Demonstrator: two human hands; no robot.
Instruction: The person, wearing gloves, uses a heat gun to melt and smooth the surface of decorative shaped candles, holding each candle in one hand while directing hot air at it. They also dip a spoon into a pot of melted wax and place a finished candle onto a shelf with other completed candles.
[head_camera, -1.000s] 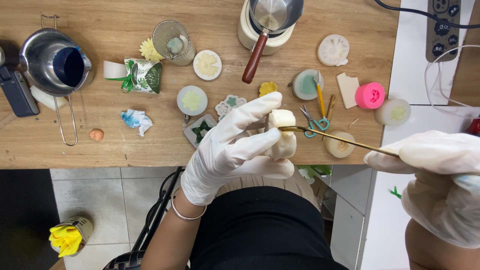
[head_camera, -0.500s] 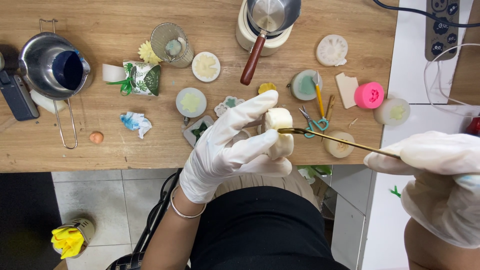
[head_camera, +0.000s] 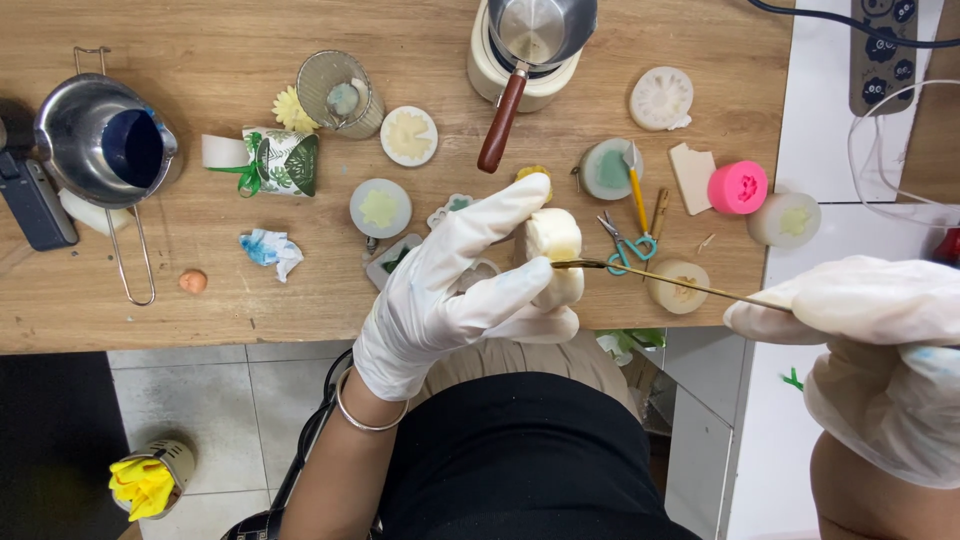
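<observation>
Overhead, gloved left hand (head_camera: 450, 290) gripping a pale waxy lump (head_camera: 553, 255), right hand (head_camera: 860, 340) pinching a thin brass-coloured rod (head_camera: 665, 280).

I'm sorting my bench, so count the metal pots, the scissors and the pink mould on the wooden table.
Metal pots: 2, one with a wire handle, one with a wooden handle
Scissors: 1, teal-handled
Pink mould: 1
Total: 4

Thin metal tool (head_camera: 660, 280) tip slid left, now touching pale wax piece (head_camera: 553, 240)
</observation>
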